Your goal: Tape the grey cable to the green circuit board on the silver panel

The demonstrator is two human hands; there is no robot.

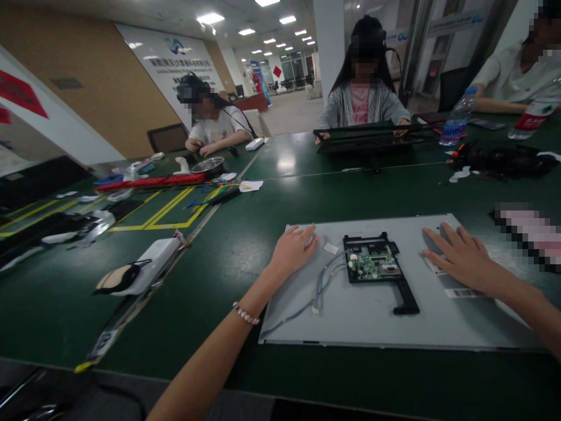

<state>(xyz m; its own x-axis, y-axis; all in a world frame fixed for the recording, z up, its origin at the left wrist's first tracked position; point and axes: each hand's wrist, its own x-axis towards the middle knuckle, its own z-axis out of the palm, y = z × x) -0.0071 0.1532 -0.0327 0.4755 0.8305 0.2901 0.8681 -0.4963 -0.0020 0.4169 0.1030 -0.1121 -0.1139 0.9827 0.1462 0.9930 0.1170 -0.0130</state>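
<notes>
A flat grey metal-backed display panel (350, 318) lies on the green table in front of me. On its middle sits a black plastic bracket (407, 295) carrying a green circuit board (370, 265). Grey-blue cables (322, 283) run from the board's left side to the panel's lower left corner. My left hand (293, 252) rests on the panel's upper left part, fingers stretched out and empty. Over the upper right part, my right hand (460, 257) lies with fingers spread, partly over a white label (464, 292). A small white sticker (332, 248) is left of the bracket.
Across the table a person (363, 105) holds a black frame (372, 140); another person (214, 123) sits further left. A white power strip (151, 266) lies at left. Bottles (458, 120), a black bundle (504, 161) and a pixelated flat object (532, 234) are at right.
</notes>
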